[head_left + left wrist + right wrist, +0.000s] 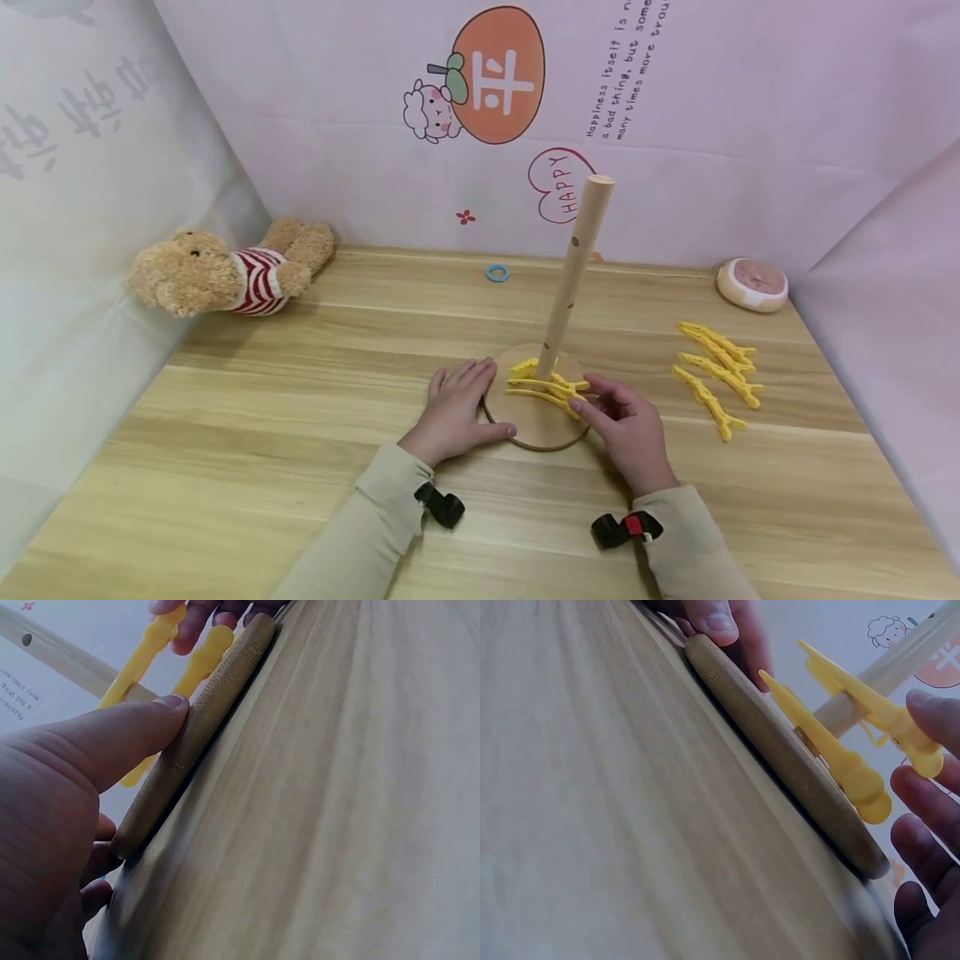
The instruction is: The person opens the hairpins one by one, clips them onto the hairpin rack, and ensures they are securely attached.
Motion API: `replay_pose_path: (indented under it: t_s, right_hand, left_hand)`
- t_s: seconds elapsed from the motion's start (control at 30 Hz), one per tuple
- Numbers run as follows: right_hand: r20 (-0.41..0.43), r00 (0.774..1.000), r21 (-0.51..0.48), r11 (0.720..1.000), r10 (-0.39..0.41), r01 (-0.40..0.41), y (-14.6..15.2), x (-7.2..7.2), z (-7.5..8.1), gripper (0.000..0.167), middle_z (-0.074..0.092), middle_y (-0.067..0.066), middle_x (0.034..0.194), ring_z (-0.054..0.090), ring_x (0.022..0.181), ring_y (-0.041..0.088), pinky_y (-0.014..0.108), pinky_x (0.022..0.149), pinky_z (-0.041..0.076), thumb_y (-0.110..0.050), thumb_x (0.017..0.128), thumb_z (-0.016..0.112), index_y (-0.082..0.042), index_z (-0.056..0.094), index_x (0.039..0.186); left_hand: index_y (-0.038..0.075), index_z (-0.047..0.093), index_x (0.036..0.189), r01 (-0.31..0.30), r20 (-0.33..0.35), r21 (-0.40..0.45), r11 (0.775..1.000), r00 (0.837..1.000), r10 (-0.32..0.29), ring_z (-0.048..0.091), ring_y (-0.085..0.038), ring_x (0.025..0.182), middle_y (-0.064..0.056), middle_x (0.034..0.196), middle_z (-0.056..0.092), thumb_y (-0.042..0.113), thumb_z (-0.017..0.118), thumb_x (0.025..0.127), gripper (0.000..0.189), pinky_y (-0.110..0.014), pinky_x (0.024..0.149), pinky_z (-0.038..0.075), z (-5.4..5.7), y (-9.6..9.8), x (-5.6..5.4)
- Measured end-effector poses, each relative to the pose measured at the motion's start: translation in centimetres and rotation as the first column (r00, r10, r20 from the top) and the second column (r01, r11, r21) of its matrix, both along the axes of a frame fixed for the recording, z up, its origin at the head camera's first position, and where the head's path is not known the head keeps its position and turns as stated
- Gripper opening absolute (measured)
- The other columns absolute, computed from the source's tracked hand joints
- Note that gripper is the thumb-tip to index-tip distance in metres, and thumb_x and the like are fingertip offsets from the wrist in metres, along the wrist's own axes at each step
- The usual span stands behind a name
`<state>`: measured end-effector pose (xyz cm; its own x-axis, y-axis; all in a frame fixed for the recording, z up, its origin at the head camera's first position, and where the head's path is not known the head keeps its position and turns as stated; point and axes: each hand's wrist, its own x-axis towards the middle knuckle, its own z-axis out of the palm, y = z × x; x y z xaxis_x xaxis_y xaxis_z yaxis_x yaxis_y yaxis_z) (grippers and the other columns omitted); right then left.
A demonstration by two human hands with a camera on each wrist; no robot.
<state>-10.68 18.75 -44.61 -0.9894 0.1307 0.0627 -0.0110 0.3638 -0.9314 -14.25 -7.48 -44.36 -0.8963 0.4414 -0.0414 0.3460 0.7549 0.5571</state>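
Head view, lower centre: the left hand [459, 408] lies spread at the round base [536, 429], where it should steady it. Right wrist view, upper right: the right hand [934, 804] pinches a yellow clip [889, 712] by the post [900, 656], best guided level, clear of the lower clip [853, 776].

Back wall [337, 150]: pale pinkish-white sheeting, faintly creased
Prints on it: orange fruit [480, 125] with a white character, sheep [431, 125], red heart outline [538, 202] reading HAPPY, red flower [466, 217], sideways English lettering [624, 83]
Left wall [97, 267]: greyish-white, large faint grey lettering [93, 98]
Right wall [892, 275]: pale lilac, softly folded
Table [225, 467]: light wood-grain top, streaks running across
Light: soft, shadows faint
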Motion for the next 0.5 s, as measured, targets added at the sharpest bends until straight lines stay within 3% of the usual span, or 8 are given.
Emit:
replay_pose_path:
  t_s: [0.23,0.5]
  right_hand:
    - [-0.010,1.000,0.048,0.999,-0.011,0.012,0.9,0.6,0.1,0.045,0.071,0.002,0.114,0.061,0.093,0.015,0.019,0.075,0.051,-0.041,0.087,0.078,-0.016,0.071,0.124]
    - [-0.008,0.994,0.128,0.986,-0.110,0.110,3.8,1.7,0.0,0.042,0.071,-0.002,0.110,0.060,0.090,0.009,0.016,0.072,0.049,-0.037,0.089,0.078,-0.012,0.071,0.122]
  left_hand:
    - [0.008,0.030,0.158,-0.003,0.004,0.004,1.000,1.000,0.003,0.015,-0.026,0.153,-0.004,0.165,0.025,0.057,0.074,0.084,0.100,-0.057,0.120,-0.002,-0.1,-0.1,0.0]
    - [0.009,0.029,0.159,0.000,-0.001,0.001,1.000,1.000,0.000,0.015,-0.025,0.153,-0.004,0.165,0.025,0.058,0.074,0.084,0.100,-0.056,0.120,-0.002,-0.1,-0.1,0.0]
